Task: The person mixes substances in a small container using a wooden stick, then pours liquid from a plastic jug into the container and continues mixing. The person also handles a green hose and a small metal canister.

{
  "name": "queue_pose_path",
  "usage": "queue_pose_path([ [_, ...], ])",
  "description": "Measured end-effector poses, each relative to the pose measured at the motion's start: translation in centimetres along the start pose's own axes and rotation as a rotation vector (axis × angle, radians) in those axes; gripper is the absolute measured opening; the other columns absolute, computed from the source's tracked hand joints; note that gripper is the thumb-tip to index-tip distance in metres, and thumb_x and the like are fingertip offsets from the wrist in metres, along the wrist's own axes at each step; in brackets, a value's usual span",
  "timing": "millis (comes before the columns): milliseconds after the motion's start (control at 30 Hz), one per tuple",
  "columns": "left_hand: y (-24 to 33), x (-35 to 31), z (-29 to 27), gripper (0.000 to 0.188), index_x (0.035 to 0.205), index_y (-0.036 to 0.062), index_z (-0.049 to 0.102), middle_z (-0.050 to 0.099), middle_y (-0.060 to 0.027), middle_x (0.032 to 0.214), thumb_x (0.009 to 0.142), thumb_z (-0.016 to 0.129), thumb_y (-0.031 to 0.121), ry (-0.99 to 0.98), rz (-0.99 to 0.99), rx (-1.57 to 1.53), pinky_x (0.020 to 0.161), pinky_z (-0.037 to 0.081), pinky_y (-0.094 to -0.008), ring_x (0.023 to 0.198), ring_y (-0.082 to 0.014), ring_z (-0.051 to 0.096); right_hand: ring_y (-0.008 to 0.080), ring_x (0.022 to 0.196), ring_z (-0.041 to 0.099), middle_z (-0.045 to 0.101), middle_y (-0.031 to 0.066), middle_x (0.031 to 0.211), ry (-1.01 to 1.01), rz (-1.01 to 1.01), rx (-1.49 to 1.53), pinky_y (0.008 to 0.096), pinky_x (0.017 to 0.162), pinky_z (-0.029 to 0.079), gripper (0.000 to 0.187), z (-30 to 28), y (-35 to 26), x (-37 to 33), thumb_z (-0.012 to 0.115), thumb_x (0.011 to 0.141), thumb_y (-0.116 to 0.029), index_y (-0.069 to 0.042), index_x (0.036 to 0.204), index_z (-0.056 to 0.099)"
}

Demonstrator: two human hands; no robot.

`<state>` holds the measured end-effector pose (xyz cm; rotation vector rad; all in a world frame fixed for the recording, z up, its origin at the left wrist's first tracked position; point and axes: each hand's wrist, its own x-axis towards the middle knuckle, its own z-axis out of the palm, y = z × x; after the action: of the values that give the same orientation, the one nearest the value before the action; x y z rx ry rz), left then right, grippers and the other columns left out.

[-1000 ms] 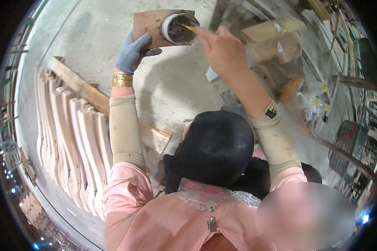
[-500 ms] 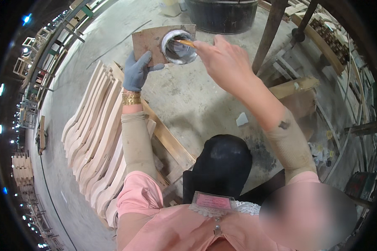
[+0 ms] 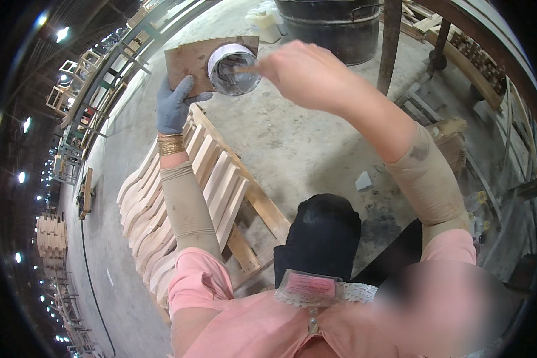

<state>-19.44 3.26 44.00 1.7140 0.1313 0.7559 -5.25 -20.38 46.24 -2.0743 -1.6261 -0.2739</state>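
My left hand [image 3: 176, 107], in a grey glove, grips the lower left corner of a flat brown board [image 3: 187, 62], thumb across its face. A round white tub [image 3: 213, 64] sits against the board's right part, its open mouth facing me. Grey-white paste coats its inside. My right hand [image 3: 301, 71] is bare, fingers closed at the tub's right rim. From these fingers a thin yellowish stick [image 3: 244, 70] reaches into the tub; motion smears it, and its tip cannot be made out.
Curved pale wooden pieces [image 3: 155, 215] lie in a row on wooden rails [image 3: 262, 200] at the left. A black vat [image 3: 331, 30] and a whitish container [image 3: 264, 25] stand ahead. Metal posts [image 3: 390, 48] and stacked wood [image 3: 474, 56] are at the right. A white scrap [image 3: 363, 181] lies on the floor.
The view has turned, and the surroundings sit differently in it. Board and tub appear farther left. My right hand, still on the stick, has turned over the tub's rim with it.
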Motion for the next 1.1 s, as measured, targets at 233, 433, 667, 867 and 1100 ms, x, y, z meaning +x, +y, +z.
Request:
queue_pose_path([
  [233, 2.4, -0.6, -0.4, 0.041, 0.116, -0.0068, 0.043, 0.057, -0.0162, 0.101, 0.082, 0.057, 0.012, -0.008, 0.077, 0.091, 0.059, 0.057, -0.0328, 0.081, -0.0236, 0.063, 0.0327, 0.073, 0.06, 0.06, 0.017, 0.072, -0.093, -0.197, 0.041, 0.0406, 0.064, 0.048, 0.012, -0.2, -1.4, 1.2, 0.049, 0.077, -0.002, -0.002, 0.08, 0.061],
  [433, 3.6, -0.1, -0.8, 0.042, 0.117, -0.0069, 0.043, 0.058, -0.0153, 0.1, 0.082, 0.057, 0.013, 0.011, 0.039, 0.114, 0.054, 0.057, -0.029, 0.077, -0.022, 0.063, 0.0284, 0.07, 0.062, 0.059, 0.015, 0.078, -0.096, -0.211, -0.253, 0.0368, 0.06, 0.051, 0.016, -1.7, -2.0, 0.6, 0.05, 0.075, -0.001, -0.004, 0.086, 0.061],
  [667, 5.4, 1.0, -0.4, 0.04, 0.114, -0.0078, 0.046, 0.06, -0.0145, 0.096, 0.081, 0.058, 0.013, 0.015, 0.047, 0.239, 0.052, 0.056, -0.028, 0.072, -0.021, 0.064, 0.0258, 0.069, 0.063, 0.058, 0.0159, 0.084, 0.203, -0.162, -0.279, 0.0357, 0.058, 0.051, 0.018, 0.9, -3.1, 0.3, 0.054, 0.073, -0.007, -0.004, 0.088, 0.063],
  [867, 6.9, 2.4, -0.9, 0.04, 0.114, -0.0064, 0.045, 0.059, -0.0138, 0.1, 0.083, 0.057, 0.015, 0.047, 0.097, 0.238, 0.055, 0.056, -0.027, 0.075, -0.0193, 0.064, 0.027, 0.071, 0.064, 0.057, 0.0186, 0.088, 0.196, -0.114, -0.253, 0.0359, 0.059, 0.052, 0.016, 0.3, -2.2, 0.9, 0.054, 0.074, -0.008, -0.006, 0.084, 0.066],
  [1100, 9.5, 3.6, -0.9, 0.04, 0.116, -0.0059, 0.045, 0.059, -0.0137, 0.1, 0.083, 0.057, 0.013, -0.016, 0.089, 0.35, 0.053, 0.055, -0.0246, 0.075, -0.0195, 0.064, 0.0287, 0.072, 0.064, 0.057, 0.0188, 0.088, 0.433, -0.054, -0.254, 0.036, 0.059, 0.051, 0.017, -0.9, -2.4, 2.1, 0.054, 0.075, -0.008, -0.006, 0.088, 0.064],
])
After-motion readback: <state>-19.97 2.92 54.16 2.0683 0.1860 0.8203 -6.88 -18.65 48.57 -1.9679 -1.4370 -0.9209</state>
